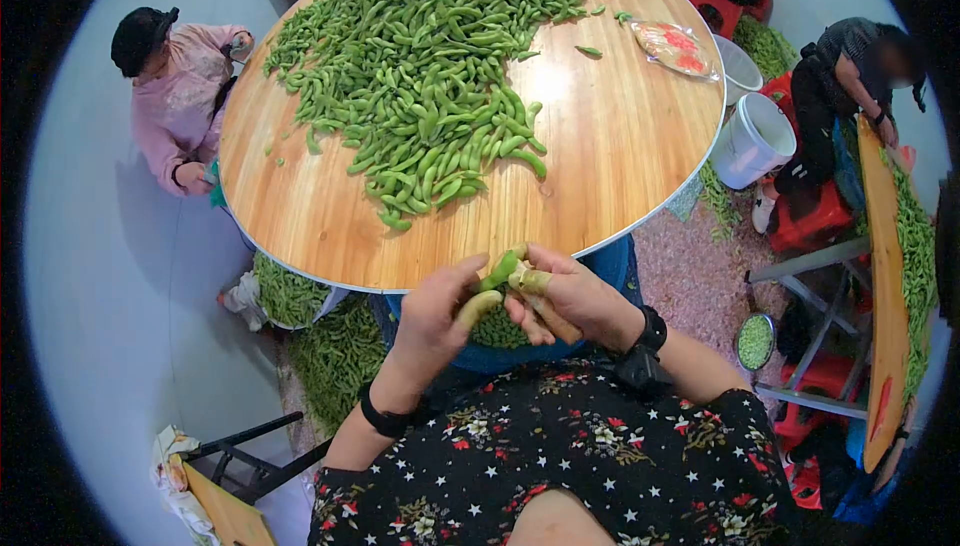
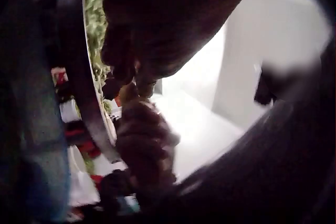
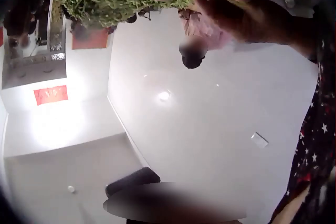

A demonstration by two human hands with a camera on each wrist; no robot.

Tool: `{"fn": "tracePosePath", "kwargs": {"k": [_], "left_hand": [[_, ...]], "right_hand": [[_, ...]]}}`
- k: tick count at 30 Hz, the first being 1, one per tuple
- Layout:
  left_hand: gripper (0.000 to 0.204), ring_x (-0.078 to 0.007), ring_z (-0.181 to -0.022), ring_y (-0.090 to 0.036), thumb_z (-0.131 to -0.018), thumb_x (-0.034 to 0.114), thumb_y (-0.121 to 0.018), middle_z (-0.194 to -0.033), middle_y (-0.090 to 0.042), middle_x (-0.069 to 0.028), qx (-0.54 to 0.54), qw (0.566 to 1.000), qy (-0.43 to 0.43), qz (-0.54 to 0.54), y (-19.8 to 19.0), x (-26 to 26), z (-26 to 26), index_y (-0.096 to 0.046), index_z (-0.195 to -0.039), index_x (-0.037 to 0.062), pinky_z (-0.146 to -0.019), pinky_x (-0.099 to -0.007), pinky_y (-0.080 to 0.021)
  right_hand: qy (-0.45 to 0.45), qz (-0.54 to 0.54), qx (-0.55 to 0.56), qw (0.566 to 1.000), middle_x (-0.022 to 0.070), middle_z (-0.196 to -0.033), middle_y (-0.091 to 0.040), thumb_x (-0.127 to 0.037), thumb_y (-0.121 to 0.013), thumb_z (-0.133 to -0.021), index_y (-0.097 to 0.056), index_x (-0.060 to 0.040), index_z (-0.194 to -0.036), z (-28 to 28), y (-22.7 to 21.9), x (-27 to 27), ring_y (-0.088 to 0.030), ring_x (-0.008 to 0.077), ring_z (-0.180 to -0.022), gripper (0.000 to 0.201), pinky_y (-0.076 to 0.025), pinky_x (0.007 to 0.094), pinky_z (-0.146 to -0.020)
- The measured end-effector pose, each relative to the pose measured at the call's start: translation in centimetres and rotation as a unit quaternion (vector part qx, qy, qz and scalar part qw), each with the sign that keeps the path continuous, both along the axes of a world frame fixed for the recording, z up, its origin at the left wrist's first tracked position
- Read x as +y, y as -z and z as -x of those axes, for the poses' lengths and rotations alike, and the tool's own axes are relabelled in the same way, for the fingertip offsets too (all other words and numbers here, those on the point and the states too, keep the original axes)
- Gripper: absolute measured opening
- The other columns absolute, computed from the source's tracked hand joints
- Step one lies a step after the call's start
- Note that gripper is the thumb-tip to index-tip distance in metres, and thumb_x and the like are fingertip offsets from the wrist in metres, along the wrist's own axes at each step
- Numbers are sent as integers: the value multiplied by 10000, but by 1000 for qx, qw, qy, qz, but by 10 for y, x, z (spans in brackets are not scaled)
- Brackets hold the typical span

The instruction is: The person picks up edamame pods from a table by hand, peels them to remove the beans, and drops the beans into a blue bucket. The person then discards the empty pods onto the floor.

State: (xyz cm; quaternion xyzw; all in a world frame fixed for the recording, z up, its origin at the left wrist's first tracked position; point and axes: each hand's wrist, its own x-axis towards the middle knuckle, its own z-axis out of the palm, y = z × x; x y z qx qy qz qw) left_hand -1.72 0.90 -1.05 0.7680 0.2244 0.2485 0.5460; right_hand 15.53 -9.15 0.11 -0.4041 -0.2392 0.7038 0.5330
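Observation:
Over the near edge of the round wooden table (image 1: 600,166), both hands meet at a green soybean pod (image 1: 503,268). My left hand (image 1: 438,308) pinches it from the left, the thumb below it. From the other side my right hand (image 1: 590,301) grips its right end, with the lower fingers curled. Shelled green beans (image 1: 500,329) show just under the hands, inside a blue container (image 1: 487,358) partly hidden by them. A large heap of soybean pods (image 1: 430,76) covers the far and middle part of the tabletop. The left wrist view is dark; the right wrist view shows both hands only partly.
A clear packet (image 1: 675,48) lies on the table's right side, with white buckets (image 1: 752,141) beyond the edge. A person in pink (image 1: 180,96) sits at the left; another (image 1: 850,96) is at a second table (image 1: 882,246). A bowl of beans (image 1: 755,341) stands on the floor.

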Motion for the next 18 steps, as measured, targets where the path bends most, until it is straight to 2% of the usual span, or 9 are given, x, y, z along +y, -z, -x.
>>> {"fn": "tracePosePath", "kwargs": {"k": [2, 4, 5, 6, 9, 14, 16, 17, 18], "left_hand": [[350, -109, -660, -563, -861, 33, -629, -797, -594, -31, -7, 926, 1, -377, 1, 3, -1, -553, -1200, -4, -576, -249, -465], [303, -81, -645, -547, -875, 43, -610, -758, -594, -17, -22, 945, -17, -325, -9, -2, -2, -575, -1173, -1, -560, -233, -446], [277, -74, -638, -545, -881, 38, -593, -737, -592, -8, 0, 996, -30, -86, -12, -4, 0, -585, -1155, -4, -554, -231, -441], [253, -67, -630, -544, -887, 33, -576, -716, -591, 1, 22, 986, -42, 159, -12, -6, 1, -595, -1136, -6, -548, -228, -437], [243, -65, -584, -518, -886, 42, -560, -691, -585, 4, 18, 992, -64, 104, -5, -6, -1, -608, -1119, -4, -535, -230, -429], [227, -106, -564, -518, -867, 35, -559, -675, -580, -54, 14, 991, -72, -116, -5, -7, -7, -600, -1086, -10, -537, -243, -428], [188, -153, -598, -549, -857, 27, -556, -698, -579, -100, 41, 990, -28, -134, -14, -10, -8, -582, -1039, -16, -573, -263, -442], [188, -153, -598, -549, -857, 27, -556, -698, -579, -100, 41, 990, -28, -134, -16, -8, -7, -582, -1039, -16, -573, -263, -442], [177, -166, -614, -554, -857, 33, -559, -714, -584, -104, 36, 995, 6, -96, -17, -5, -5, -575, -1026, -17, -593, -272, -446]], "right_hand": [[-4, -5, -42, 999, 41, -704, -562, -195, -414, -984, -458, -59, -1080, 4, -10, 0, -538, 129, -451, 172, -419, 222, -375], [-9, -14, -84, 996, 39, -697, -558, -194, -418, -986, -460, -58, -1061, 4, -10, 2, -549, 127, -464, 161, -420, 220, -377], [-6, -47, -188, 981, 33, -685, -547, -192, -442, -976, -467, -45, -1071, 4, -5, 3, -552, 125, -485, 176, -427, 229, -403], [-4, -79, -289, 954, 27, -673, -536, -189, -466, -966, -473, -32, -1082, 4, -1, 3, -555, 123, -506, 194, -434, 238, -429], [37, -167, -452, 876, 33, -646, -510, -165, -533, -923, -516, -3, -1073, 0, -5, 4, -558, 128, -566, 221, -450, 275, -517], [166, -235, -516, 807, 58, -662, -481, -122, -613, -848, -591, -3, -995, -3, -10, 10, -508, 136, -627, 190, -427, 279, -605], [162, -331, -570, 734, 145, -745, -569, -117, -624, -829, -549, -10, -921, -6, -5, 18, -589, 275, -663, 160, -451, 360, -607], [163, -331, -570, 734, 145, -745, -569, -117, -624, -829, -549, -10, -921, -9, -4, 19, -589, 275, -663, 160, -451, 360, -607], [112, -302, -516, 794, 114, -728, -563, -119, -619, -835, -547, -18, -909, -14, -3, 19, -580, 227, -643, 145, -445, 335, -581]]}}
